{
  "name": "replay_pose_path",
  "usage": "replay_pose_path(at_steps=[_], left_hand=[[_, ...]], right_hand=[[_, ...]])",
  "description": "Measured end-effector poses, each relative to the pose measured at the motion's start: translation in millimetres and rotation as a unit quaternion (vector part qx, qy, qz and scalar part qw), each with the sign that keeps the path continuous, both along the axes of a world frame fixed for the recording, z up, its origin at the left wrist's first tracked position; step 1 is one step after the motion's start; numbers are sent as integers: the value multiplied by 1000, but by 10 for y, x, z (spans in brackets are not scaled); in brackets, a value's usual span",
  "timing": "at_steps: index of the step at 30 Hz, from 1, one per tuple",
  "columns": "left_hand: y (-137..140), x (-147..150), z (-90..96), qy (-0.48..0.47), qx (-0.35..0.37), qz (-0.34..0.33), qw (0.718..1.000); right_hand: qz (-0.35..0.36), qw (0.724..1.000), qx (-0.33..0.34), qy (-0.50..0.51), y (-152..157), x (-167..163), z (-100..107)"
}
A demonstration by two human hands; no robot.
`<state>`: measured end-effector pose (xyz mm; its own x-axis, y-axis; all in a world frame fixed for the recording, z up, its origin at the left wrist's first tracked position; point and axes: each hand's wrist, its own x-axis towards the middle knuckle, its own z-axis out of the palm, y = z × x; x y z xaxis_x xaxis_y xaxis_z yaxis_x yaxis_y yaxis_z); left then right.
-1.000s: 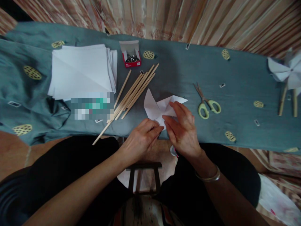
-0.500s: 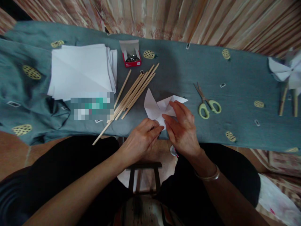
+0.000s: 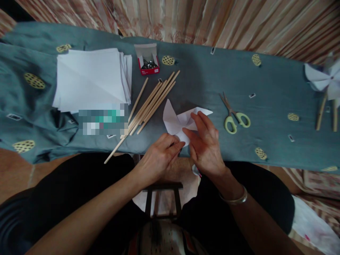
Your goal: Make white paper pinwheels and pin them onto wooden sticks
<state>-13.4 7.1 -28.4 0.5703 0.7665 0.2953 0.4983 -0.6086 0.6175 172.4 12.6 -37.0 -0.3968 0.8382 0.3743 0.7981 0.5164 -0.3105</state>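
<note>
A white paper pinwheel (image 3: pixel 170 118), with its corners folded inward, lies at the near edge of the cloth-covered table. My left hand (image 3: pixel 157 158) pinches its near lower edge between thumb and fingers. On the opposite side, my right hand (image 3: pixel 207 147) holds the right-hand blade, thumb by the centre and fingertips on the folded paper. Part of the lower blade is hidden behind my fingers. Scissors (image 3: pixel 233 115) with green handles lie just right of my right hand. Several thin wooden sticks (image 3: pixel 154 102) are bunched to the left of the pinwheel.
A stack of white paper (image 3: pixel 89 79) sits at the left. Behind the sticks stands an opened red box (image 3: pixel 149 67) of small metal pieces. Finished-looking pinwheels on sticks (image 3: pixel 320 76) lie at the far right. The teal tablecloth (image 3: pixel 268 124) has pineapple prints.
My right thumb and fingers have shifted very slightly up and left on the paper. The pinwheel and my left hand stay nearly in place; the view has moved a little.
</note>
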Motion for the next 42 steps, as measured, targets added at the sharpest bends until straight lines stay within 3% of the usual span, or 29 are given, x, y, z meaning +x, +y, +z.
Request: replay_pose_path(at_steps=[5, 16, 24, 42], left_hand=[[-12, -4, 13, 7, 3, 5, 1000], [66, -229, 164, -15, 37, 66, 997], [169, -354, 252, -50, -36, 162, 985], [198, -322, 360, -109, -38, 186, 976]], right_hand=[[-9, 999, -35, 8, -20, 16, -24], [-20, 1000, -9, 3, 22, 13, -19], [-22, 1000, 6, -10, 23, 8, -48], [-20, 1000, 3, -9, 3, -41, -56]])
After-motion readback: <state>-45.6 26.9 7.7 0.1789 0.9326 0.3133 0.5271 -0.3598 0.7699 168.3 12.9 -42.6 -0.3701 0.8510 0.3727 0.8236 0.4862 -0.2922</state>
